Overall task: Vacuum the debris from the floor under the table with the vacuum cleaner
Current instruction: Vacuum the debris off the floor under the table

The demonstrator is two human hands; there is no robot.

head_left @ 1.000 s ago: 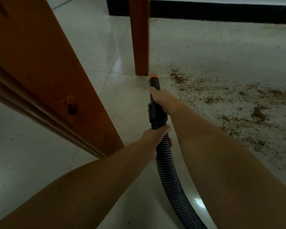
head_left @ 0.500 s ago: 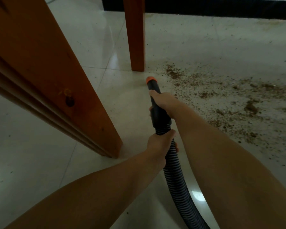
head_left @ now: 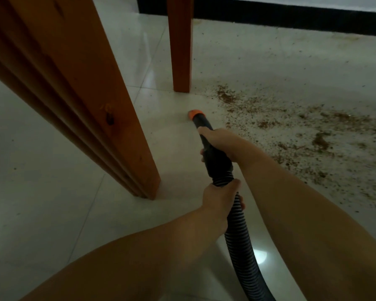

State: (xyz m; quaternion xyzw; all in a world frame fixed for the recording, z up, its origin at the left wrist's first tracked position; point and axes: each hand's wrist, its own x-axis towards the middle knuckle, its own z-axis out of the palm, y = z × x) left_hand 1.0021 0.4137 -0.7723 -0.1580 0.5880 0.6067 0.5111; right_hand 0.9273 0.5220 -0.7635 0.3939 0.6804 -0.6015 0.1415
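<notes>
A black ribbed vacuum hose (head_left: 240, 240) runs from the bottom edge up the middle of the floor and ends in a black nozzle tube with an orange tip (head_left: 194, 114). My right hand (head_left: 220, 142) grips the smooth nozzle tube just behind the tip. Lower down, my left hand (head_left: 221, 195) grips the ribbed hose where it joins the tube. The orange tip rests low on the pale tiles, left of the brown debris (head_left: 291, 129) scattered across the floor to the right. Bare tile lies between the tip and the nearest crumbs.
A thick wooden table leg (head_left: 100, 109) slants down at the left, its foot close to my left hand. A second, slimmer table leg (head_left: 180, 51) stands upright just beyond the nozzle. A dark skirting board (head_left: 291, 16) runs along the far wall.
The hose and both hands have pulled back slightly toward me, so the gap between the orange tip and the far table leg has grown. Both grips are unchanged.
</notes>
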